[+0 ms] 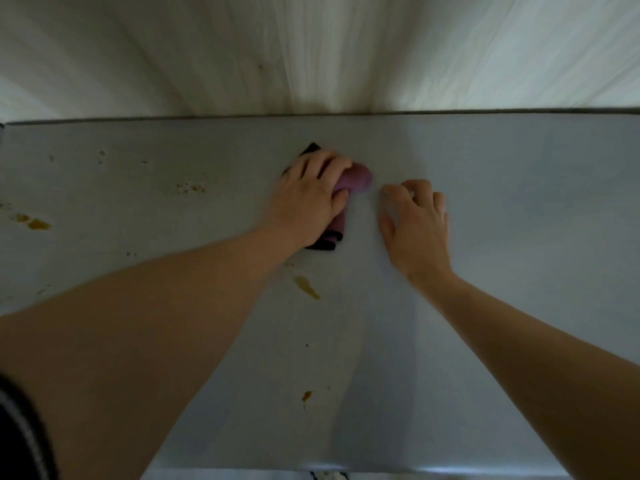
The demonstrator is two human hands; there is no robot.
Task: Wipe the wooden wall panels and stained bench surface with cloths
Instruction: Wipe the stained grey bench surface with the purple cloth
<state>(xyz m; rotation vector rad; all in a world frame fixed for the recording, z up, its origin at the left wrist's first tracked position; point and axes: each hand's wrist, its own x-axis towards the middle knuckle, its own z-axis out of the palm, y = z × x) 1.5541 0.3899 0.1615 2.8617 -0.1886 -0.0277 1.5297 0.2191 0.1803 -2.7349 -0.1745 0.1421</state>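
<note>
My left hand [310, 199] presses down on a folded purple cloth [353, 178] with dark edges, near the middle of the grey bench surface [519, 209]. Just to its right, my right hand [417, 225] rests on the bench with its fingers curled over a pale cloth [387, 206] that nearly blends with the surface. Orange-brown stains mark the bench: one streak [306, 287] beside my left forearm, a small one [306, 395] nearer the front, blotches [36, 223] at the far left and speckles [190, 188]. White wooden wall panels [311, 53] rise behind the bench.
The bench's back edge meets the wall along a dark seam [346, 114]. Its front edge [346, 469] runs along the bottom of the view, with something dark and white just below it. The right half of the bench shows no stains.
</note>
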